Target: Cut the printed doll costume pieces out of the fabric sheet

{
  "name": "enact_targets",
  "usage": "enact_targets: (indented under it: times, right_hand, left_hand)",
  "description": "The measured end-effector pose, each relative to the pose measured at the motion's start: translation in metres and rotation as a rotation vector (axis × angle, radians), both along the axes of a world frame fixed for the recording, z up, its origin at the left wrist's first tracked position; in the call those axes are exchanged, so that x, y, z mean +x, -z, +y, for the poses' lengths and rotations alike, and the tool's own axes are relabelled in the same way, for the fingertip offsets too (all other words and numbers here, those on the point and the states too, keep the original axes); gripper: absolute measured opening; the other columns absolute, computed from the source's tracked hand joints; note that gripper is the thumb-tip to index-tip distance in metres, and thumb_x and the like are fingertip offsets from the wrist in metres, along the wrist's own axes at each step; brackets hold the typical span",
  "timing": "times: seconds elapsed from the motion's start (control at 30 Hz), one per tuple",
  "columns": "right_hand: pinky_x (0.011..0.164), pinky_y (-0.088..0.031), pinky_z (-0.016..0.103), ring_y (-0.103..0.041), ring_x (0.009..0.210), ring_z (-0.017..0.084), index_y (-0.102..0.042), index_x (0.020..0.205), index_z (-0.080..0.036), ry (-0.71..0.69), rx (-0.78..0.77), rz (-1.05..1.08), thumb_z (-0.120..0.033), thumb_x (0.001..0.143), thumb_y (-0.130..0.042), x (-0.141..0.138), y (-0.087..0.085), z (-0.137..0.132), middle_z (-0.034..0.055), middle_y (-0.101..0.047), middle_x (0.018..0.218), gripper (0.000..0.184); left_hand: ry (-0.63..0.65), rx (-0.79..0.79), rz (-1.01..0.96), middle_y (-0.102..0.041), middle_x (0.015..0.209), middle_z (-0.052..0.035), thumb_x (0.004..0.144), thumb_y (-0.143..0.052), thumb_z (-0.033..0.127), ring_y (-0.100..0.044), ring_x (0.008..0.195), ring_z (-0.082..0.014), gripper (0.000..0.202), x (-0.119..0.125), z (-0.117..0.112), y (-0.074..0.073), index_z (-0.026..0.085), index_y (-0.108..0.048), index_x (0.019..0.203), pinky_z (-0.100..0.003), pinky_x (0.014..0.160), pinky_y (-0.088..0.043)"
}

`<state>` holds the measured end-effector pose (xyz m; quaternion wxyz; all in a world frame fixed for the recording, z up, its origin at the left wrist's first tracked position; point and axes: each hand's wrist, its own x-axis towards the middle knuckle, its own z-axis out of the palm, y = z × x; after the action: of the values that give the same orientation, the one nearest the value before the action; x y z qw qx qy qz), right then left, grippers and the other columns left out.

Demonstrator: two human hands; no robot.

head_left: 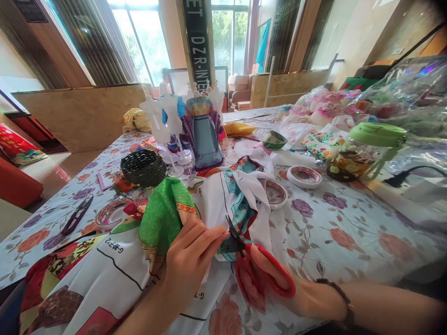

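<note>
Red-handled scissors (265, 274) sit in my right hand (279, 272), fingers through the loops. Their dark blades are parted and point away from me, at the printed fabric (209, 197). With thumb and fingers pinched together, my left hand (192, 251) grips the fabric just left of the blades. White cloth with black outlines and lettering spreads under both hands, with a green patterned piece (164, 214) bunched up by my left hand and a turquoise printed part (244, 211) beyond the blades. How far the blades reach into the cloth I cannot tell.
Rolls of tape (304, 177) lie right of the fabric, another (113, 213) to its left near dark thread snips (77, 215). Behind stand a black woven basket (143, 168), small white mannequins (156, 116) and a dressed one (205, 130). A green-lidded jar (352, 156) stands right.
</note>
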<state>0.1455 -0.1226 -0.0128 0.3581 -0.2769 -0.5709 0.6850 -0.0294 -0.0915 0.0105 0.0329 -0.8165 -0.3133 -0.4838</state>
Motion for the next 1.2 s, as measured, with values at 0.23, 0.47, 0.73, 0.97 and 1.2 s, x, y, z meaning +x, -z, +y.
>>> enact_targets:
  times: [0.23,0.47,0.73,0.97,1.2]
  right_hand:
    - [0.040,-0.032,0.023,-0.036,0.039,0.008,-0.041,0.051,-0.020,-0.002,-0.077,0.021,-0.088,0.074,-0.024,-0.003,-0.013,-0.002,-0.0018,-0.039,0.042,0.073]
    - [0.034,-0.022,0.020,-0.032,0.030,0.005,-0.037,0.040,-0.019,0.059,-0.367,-0.045,-0.092,0.064,-0.034,-0.004,0.001,-0.005,-0.0029,-0.033,0.033,0.077]
    - [0.043,-0.036,0.022,-0.044,0.042,0.008,-0.045,0.052,-0.019,-0.080,-0.167,0.017,-0.082,0.078,-0.031,-0.003,0.004,0.000,-0.0007,-0.045,0.045,0.070]
    - [0.042,-0.039,0.022,-0.042,0.039,0.008,-0.042,0.059,-0.019,-0.053,-0.278,0.137,-0.081,0.082,-0.022,-0.002,0.025,0.001,-0.0023,-0.043,0.048,0.069]
    - [0.041,-0.037,0.022,-0.045,0.040,0.009,-0.045,0.054,-0.018,-0.021,-0.180,0.068,-0.076,0.083,-0.034,0.000,0.020,0.001,-0.0005,-0.046,0.045,0.066]
  left_hand:
    - [0.013,0.004,0.004,-0.062,0.069,0.0020,0.082,-0.065,0.006,-0.054,0.069,-0.0103,0.014,0.000,0.001,0.001,0.017,-0.067,0.091,-0.022,0.071,-0.050]
    - [0.005,-0.013,-0.028,-0.061,0.069,0.0032,0.081,-0.066,0.005,-0.053,0.067,-0.0092,0.016,0.000,0.001,0.001,0.018,-0.066,0.091,-0.021,0.068,-0.049]
    - [-0.012,0.001,-0.049,-0.062,0.070,0.0032,0.081,-0.065,0.005,-0.053,0.067,-0.0088,0.014,-0.001,0.001,0.000,0.017,-0.065,0.089,-0.021,0.067,-0.048]
    - [0.010,0.006,-0.021,-0.061,0.066,0.0038,0.082,-0.065,0.008,-0.052,0.066,-0.0092,0.013,-0.001,0.001,0.001,0.019,-0.067,0.090,-0.021,0.066,-0.048]
    - [0.018,0.004,-0.020,-0.060,0.067,0.0032,0.081,-0.066,0.007,-0.050,0.067,-0.0093,0.014,-0.002,0.001,0.001,0.017,-0.066,0.091,-0.021,0.066,-0.047]
